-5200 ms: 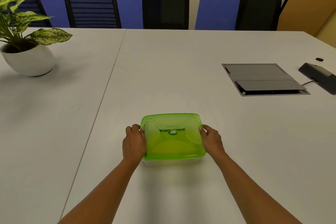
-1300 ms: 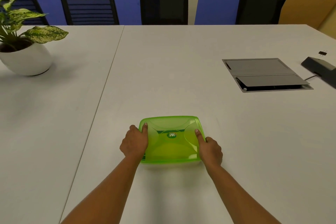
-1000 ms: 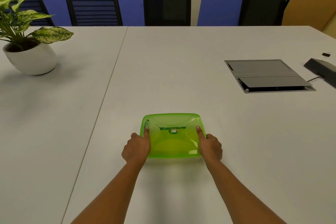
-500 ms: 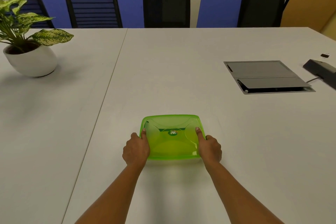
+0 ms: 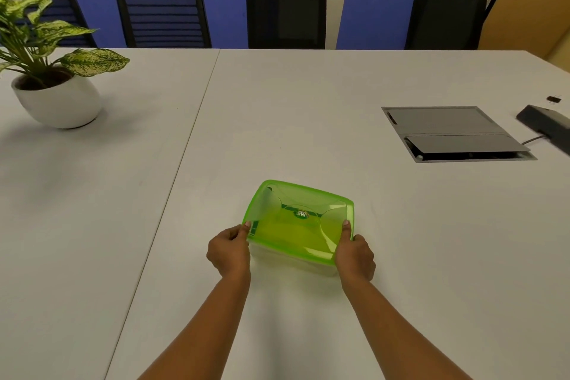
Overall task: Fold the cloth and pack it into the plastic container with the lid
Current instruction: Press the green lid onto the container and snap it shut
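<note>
Lid [image 5: 297, 225]: green, on the container, turned askew on the desk [image 5: 308, 120].
Left hand [image 5: 229, 251]: grip clamped on the lid's left edge.
Right hand [image 5: 354, 254]: grip clamped on its right edge.

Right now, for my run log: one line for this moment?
stage: closing | lid: on container | left hand: grips left edge | right hand: grips right edge | cloth: unseen

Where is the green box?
The green box sits on the white table, low in the middle of the view, held between both hands.
</note>
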